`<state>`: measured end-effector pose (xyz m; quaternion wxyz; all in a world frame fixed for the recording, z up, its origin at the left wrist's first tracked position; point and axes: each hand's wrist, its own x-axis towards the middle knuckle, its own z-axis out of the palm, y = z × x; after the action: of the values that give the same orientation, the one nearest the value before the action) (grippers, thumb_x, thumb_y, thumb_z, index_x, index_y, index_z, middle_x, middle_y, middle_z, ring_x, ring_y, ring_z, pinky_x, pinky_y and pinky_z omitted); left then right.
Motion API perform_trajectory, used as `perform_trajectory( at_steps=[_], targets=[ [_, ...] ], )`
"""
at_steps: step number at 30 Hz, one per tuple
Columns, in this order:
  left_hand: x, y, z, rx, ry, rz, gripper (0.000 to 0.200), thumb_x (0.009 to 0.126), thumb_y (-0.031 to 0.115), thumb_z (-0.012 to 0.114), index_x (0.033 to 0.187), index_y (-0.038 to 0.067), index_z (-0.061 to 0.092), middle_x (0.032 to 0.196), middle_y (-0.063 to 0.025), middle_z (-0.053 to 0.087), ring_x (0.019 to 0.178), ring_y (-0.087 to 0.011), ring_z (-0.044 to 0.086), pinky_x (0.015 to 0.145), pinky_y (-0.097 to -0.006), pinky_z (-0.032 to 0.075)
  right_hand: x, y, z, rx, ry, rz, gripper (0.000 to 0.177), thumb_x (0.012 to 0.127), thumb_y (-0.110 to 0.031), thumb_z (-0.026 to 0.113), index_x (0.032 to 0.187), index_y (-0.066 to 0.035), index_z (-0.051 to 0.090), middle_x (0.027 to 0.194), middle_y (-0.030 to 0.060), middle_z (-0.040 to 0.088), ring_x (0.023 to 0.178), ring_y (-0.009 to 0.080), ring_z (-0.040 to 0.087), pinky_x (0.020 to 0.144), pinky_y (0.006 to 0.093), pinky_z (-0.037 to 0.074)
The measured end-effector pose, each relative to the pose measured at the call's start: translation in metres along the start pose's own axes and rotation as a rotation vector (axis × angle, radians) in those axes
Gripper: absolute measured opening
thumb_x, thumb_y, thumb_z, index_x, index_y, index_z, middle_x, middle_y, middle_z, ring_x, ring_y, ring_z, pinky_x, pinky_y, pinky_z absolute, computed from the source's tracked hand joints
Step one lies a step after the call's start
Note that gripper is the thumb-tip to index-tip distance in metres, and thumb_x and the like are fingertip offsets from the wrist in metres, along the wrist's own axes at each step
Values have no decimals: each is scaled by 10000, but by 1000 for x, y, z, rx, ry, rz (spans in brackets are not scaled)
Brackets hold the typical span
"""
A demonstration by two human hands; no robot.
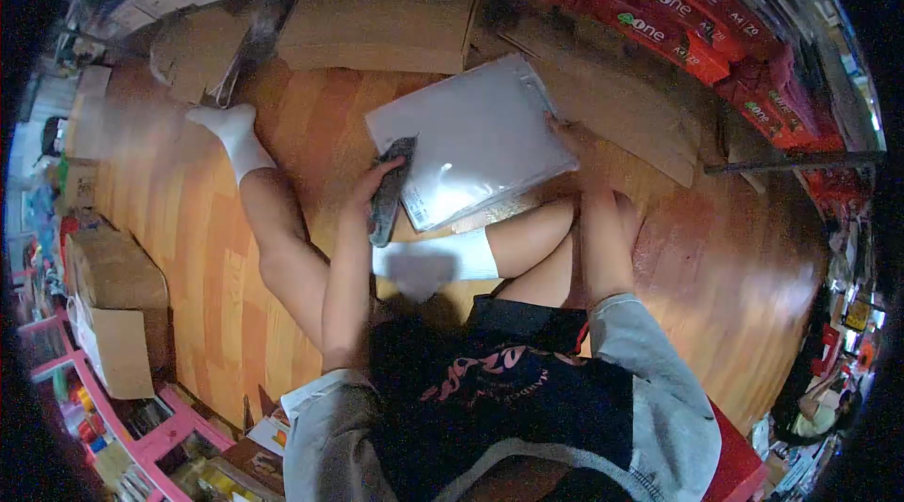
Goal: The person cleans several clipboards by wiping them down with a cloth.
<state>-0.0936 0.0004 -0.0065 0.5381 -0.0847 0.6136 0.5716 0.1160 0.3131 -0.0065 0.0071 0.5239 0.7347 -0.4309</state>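
A clear plastic-wrapped pack of pale, flat sheets lies tilted in front of my legs, with glare near its lower left. My left hand is closed round a dark, long object at the pack's left edge; what this object is cannot be made out. At the pack's right edge is my right hand, its fingers touching the corner area. Whether they grip the plastic is blurred.
Flattened cardboard and red paper boxes line the far side. An open carton and a pink rack stand at the left. My legs rest on the wooden floor. A person shows far right.
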Motion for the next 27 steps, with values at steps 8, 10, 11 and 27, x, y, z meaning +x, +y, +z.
perform_trajectory(
  at_steps=[8, 10, 11, 27],
  targets=[
    [-3, -7, -17, 334, 165, 126, 471, 626, 237, 725, 1002, 10, 556, 892, -122, 607, 748, -196, 596, 652, -305, 494, 49, 58, 22, 506, -444, -18, 456, 734, -250, 667, 1087, -7, 512, 949, 110, 591, 804, 213, 586, 745, 303, 474],
    [-26, 5, -12, 313, -79, -22, 600, 599, 236, 746, 1089, -9, 501, 1002, -138, 573, 872, -203, 567, 750, -300, 466, 46, 62, 20, 373, -330, -376, 477, 732, -242, 668, 1110, -11, 494, 983, 100, 582, 818, 207, 582, 745, 302, 474],
    [-15, -4, -21, 310, -76, -23, 600, 599, 236, 746, 1089, -9, 501, 1002, -138, 573, 872, -203, 567, 750, -300, 466, 17, 32, -1, 444, -550, -17, 527, 724, -216, 674, 1157, -15, 450, 1035, 99, 556, 856, 205, 569, 759, 304, 469],
    [-96, -10, -26, 593, 461, 829, 517, 599, 26, 648, 1076, -12, 452, 991, -137, 570, 926, -226, 546, 816, -309, 415, -31, -1, -5, 57, -276, -693, 661, 608, -259, 728, 1148, 1, 449, 1088, 143, 544, 1023, 265, 503, 896, 350, 376]
  ],
)
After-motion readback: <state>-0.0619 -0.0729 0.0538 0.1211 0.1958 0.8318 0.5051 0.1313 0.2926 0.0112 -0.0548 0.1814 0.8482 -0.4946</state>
